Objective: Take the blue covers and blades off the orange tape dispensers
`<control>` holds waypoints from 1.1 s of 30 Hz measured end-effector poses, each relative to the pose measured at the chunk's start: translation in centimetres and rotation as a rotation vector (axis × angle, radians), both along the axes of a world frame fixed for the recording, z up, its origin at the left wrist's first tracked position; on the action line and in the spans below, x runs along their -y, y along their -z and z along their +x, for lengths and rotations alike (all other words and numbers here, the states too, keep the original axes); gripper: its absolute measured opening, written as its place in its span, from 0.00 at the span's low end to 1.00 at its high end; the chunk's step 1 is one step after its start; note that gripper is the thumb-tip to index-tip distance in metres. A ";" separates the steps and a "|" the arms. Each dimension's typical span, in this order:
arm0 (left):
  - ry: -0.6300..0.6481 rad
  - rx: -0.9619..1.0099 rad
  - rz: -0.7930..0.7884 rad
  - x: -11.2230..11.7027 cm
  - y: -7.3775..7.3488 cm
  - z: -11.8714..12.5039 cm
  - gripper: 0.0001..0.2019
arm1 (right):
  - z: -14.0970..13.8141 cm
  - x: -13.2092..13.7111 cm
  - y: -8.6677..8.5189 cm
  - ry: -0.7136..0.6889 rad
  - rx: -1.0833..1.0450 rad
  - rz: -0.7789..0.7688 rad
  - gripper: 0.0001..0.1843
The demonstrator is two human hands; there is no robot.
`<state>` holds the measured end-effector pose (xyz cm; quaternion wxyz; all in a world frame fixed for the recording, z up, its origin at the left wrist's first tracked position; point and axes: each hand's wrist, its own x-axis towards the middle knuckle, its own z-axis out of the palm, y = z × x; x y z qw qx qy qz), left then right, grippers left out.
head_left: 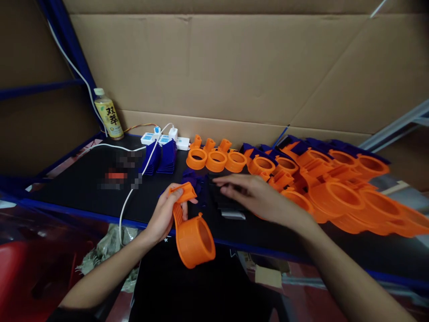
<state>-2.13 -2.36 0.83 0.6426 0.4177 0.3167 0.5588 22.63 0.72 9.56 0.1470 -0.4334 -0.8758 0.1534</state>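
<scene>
My left hand (165,213) is closed round the handle of an orange plastic part with a ring-shaped cup (193,237), holding it over the near table edge. My right hand (256,194) reaches left with its fingers stretched out flat over a stack of small black pieces (225,202) on the black mat (83,179). Small purple pieces (193,179) lie just beyond my left hand. Whether the right fingers touch the black pieces is unclear.
Three orange ring parts (216,158) stand in a row at the back, and a large heap of them (338,192) fills the right. Purple stacks (162,157), a power strip (164,138) with white cables and a drink bottle (109,114) sit back left. Cardboard walls stand behind.
</scene>
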 end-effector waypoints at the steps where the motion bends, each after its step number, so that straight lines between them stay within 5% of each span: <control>1: -0.011 0.026 0.001 0.0 0.0 0.0 0.12 | -1.0 1.6 -0.5 -0.043 -0.013 -0.071 0.25; 7: -0.040 0.154 -0.042 0.0 0.1 -0.1 0.12 | -4.3 7.2 -1.5 -0.159 0.019 -0.237 0.49; 15: -0.084 0.213 0.007 0.3 0.4 -0.2 0.15 | -5.1 7.0 -1.0 -0.161 -0.025 -0.222 0.43; 20: -0.128 0.230 0.039 -0.1 1.0 -0.3 0.18 | -4.4 6.4 -1.9 -0.097 -0.018 -0.082 0.41; 26: -0.027 0.132 0.107 -0.3 1.1 -0.4 0.21 | 1.4 -1.4 -3.8 0.179 0.157 0.259 0.42; 33: -0.018 0.107 0.073 -0.2 0.9 -0.4 0.17 | 6.3 -13.3 -3.2 0.327 0.278 0.169 0.41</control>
